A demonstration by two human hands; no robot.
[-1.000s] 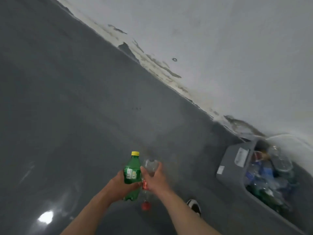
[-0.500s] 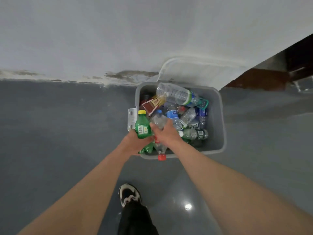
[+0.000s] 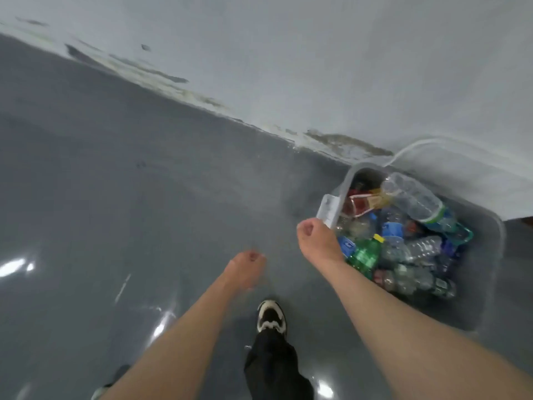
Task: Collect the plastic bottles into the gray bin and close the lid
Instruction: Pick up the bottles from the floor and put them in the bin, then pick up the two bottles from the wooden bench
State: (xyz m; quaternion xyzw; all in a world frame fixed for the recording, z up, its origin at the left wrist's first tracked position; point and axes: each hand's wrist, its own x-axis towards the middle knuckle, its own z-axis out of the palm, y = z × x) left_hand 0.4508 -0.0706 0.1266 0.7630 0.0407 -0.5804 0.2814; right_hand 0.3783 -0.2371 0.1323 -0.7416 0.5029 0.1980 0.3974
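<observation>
Both hands are hanging empty, left hand (image 3: 245,269) and right hand (image 3: 315,241) with fingers loosely curled. The gray bin (image 3: 497,235), at three o'clock, is brimming with bottles (image 3: 409,197); the lid (image 3: 432,151) needs pressing down evenly.

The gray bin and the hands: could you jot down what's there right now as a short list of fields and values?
bin: gray bin on the floor against the wall, open, heaped with plastic bottles
lid: clear lid leaning on the wall behind the bin, not yet on
green bottle: green bottle with a yellow cap, lying in the bin
largest bottle: clear bottle lying on top of the heap
left hand: left hand empty, fingers curled, over the floor
right hand: right hand empty, by the bin's near corner
</observation>
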